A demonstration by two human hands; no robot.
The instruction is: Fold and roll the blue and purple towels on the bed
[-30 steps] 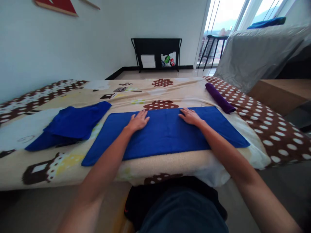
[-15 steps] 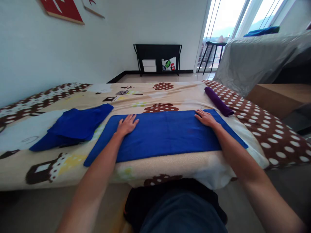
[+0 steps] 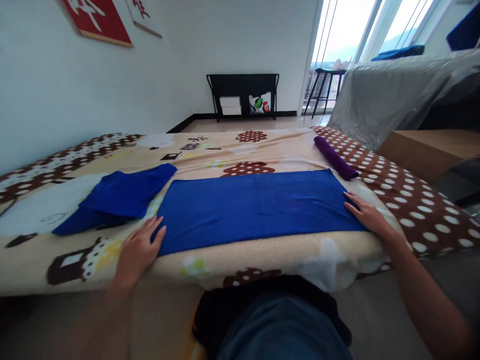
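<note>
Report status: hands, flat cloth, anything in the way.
Left hand open at flat cloth's left end, right hand open at right. Flat cloth lies on blanket, lightly creased. Rumpled cloth left, purple roll right, both off it.

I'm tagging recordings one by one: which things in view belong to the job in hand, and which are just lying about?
In hand:
flat, rectangular blue cloth, with left hand and right hand at its ends
beige patterned blanket beneath

Lying about, apparently:
loosely folded blue cloth, untouched
rolled purple cloth, untouched
black rectangular shelf
black long-legged stool
</note>
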